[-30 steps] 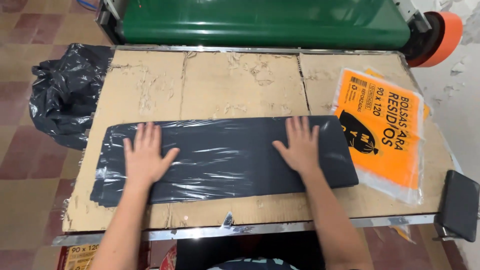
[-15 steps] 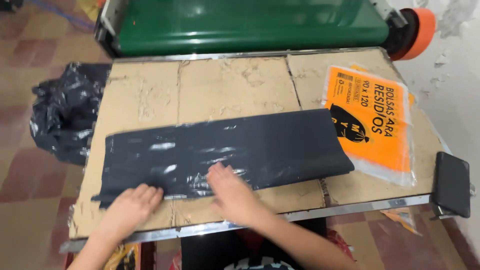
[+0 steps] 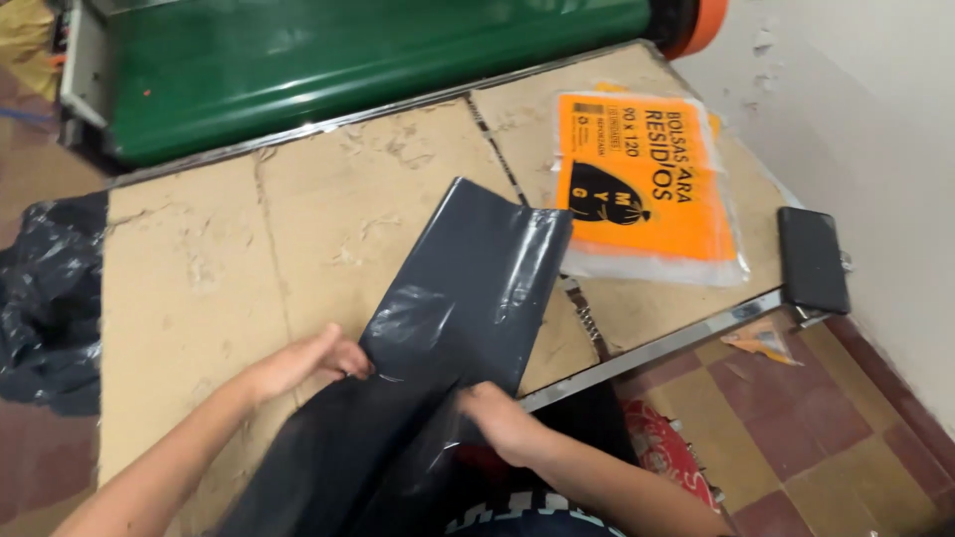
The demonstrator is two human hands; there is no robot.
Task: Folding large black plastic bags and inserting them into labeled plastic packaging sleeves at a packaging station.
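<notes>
I grip the black bag (image 3: 448, 328) on the cardboard table (image 3: 199, 298).
Its long axis runs near-left to far-right; left hand (image 3: 303, 363) pinches its left edge, right hand (image 3: 502, 423) clasps its near-right edge. Far right, an orange rectangular pack (image 3: 647, 189) lies flat.

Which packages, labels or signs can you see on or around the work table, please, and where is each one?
Orange packet: flat clear-wrapped rectangle with an orange sheet, black print and a black bag-shaped drawing, on the table's far right, beyond the black bag.
Small orange scrap: on the tiled floor below the table's right corner, too small to make out.
No screens in view.
</notes>
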